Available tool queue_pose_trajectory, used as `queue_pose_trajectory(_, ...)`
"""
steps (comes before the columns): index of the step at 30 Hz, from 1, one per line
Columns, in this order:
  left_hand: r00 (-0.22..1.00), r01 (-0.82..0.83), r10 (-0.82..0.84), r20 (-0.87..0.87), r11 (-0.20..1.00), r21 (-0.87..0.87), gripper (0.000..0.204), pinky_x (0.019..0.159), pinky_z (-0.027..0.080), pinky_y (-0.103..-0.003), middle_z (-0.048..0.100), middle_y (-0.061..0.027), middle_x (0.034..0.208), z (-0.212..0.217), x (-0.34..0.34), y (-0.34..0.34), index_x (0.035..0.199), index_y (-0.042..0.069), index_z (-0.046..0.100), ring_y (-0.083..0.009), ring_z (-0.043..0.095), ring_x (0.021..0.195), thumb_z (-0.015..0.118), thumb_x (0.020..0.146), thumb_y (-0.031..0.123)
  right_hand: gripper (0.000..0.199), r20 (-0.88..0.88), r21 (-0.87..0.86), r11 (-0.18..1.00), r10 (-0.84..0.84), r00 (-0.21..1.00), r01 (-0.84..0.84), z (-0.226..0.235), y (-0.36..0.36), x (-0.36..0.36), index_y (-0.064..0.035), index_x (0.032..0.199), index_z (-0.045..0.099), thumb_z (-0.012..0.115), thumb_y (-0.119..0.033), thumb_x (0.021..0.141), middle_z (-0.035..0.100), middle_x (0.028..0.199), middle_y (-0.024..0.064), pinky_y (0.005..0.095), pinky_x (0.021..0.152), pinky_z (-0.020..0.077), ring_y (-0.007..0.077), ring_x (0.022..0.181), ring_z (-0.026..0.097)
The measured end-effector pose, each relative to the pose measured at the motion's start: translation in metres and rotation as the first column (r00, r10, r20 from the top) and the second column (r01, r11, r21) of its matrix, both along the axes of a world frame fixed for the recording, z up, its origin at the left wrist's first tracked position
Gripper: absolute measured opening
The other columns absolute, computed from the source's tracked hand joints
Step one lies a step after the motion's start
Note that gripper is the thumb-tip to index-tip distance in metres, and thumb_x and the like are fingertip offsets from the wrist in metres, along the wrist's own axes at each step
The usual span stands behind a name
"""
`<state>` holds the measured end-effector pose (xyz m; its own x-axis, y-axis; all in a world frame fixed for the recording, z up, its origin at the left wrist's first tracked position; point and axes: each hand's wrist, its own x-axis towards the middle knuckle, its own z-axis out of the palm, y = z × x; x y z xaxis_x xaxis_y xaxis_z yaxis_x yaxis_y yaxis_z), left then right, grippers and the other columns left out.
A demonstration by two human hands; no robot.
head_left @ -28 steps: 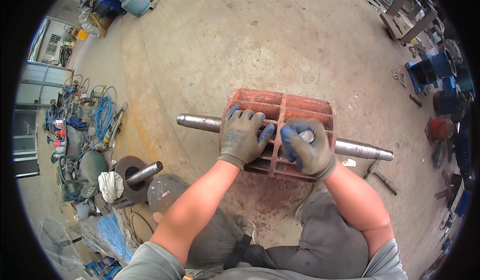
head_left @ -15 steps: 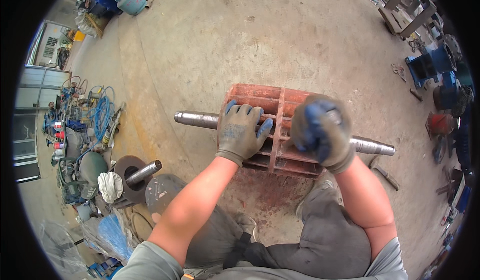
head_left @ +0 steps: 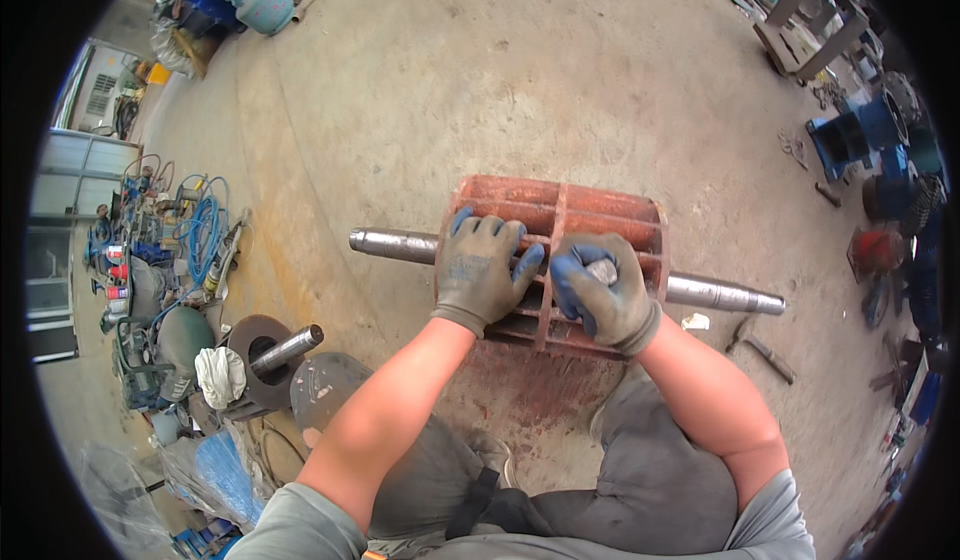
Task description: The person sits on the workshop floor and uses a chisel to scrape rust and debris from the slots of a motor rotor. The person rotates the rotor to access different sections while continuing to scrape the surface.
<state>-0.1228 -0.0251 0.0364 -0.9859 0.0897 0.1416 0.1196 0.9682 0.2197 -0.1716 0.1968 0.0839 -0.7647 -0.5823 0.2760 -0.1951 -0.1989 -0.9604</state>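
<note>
A rust-red ribbed rotor (head_left: 600, 203) lies across the floor in front of my legs. Its bare steel shaft (head_left: 722, 292) sticks out at both ends. My left hand (head_left: 480, 272), in a grey glove with blue fingertips, lies over the rotor's left half, fingers spread across the ribs and thumb out to the side. Just right of the middle rib, my right hand (head_left: 606, 292), gloved alike, is closed in a fist low over the rotor. A rounded grey end (head_left: 602, 272) of the thing it grips shows at the top; the rest is hidden.
A hammer (head_left: 765, 350) and a white scrap (head_left: 695, 321) lie right of the rotor. At left are a hollow cylinder (head_left: 250, 335) with a steel bar (head_left: 287, 350), a white rag (head_left: 220, 376) and blue hoses (head_left: 203, 222). Blue machine parts (head_left: 862, 132) line the right side.
My right hand has come down and left, from a blur over the rotor's right half to beside the middle rib. The left hand stays put.
</note>
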Motion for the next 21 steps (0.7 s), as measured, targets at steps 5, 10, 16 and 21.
queue_pose_trajectory(5,0.999,-0.004,0.003,0.049,0.999,0.033,0.039,0.122,0.041,-0.055,0.073,-0.0136,0.11,0.003,0.001,0.0,0.127,0.009,0.073,-0.0377,0.067,0.112,0.075,0.099,0.038,0.015,0.11,-0.209,0.976,-0.044,0.993,0.066,-0.017,0.004,0.003,0.0012,0.122,0.07,0.069,-0.004,0.108,0.067,0.085,0.0079,0.029,0.053,0.05,0.0106,0.061,0.058)
queue_pose_trajectory(10,1.0,0.002,-0.003,0.027,1.0,0.02,0.036,0.121,0.042,-0.054,0.073,-0.0127,0.108,0.002,0.0,-0.001,0.124,0.009,0.073,-0.0375,0.067,0.11,0.073,0.102,0.038,0.01,-0.271,-0.099,0.993,-0.088,0.959,0.063,-0.012,0.007,-0.008,-0.0014,0.111,0.069,0.065,-0.01,0.111,0.064,0.08,0.0063,0.0293,0.05,0.0448,0.0138,0.057,0.056)
queue_pose_trajectory(16,1.0,0.006,-0.006,-0.023,1.0,0.016,0.04,0.12,0.043,-0.054,0.074,-0.012,0.104,-0.002,-0.001,-0.001,0.118,0.011,0.076,-0.0354,0.07,0.107,0.068,0.106,0.048,0.042,0.451,-0.368,0.929,0.141,0.881,0.04,0.004,0.008,-0.01,-0.0057,0.082,0.059,0.061,-0.033,0.113,0.051,0.062,0.0017,0.0308,0.047,0.0416,0.0106,0.053,0.051)
queue_pose_trajectory(21,1.0,0.011,-0.011,-0.027,1.0,0.002,0.037,0.12,0.043,-0.054,0.073,-0.0127,0.104,-0.004,0.0,-0.002,0.117,0.012,0.076,-0.0362,0.069,0.106,0.068,0.106,0.046,0.041,0.335,-0.25,0.967,0.052,0.941,0.036,0.0,0.01,-0.011,-0.0065,0.083,0.062,0.062,-0.034,0.113,0.054,0.064,0.002,0.0303,0.045,0.0401,0.0114,0.052,0.052)
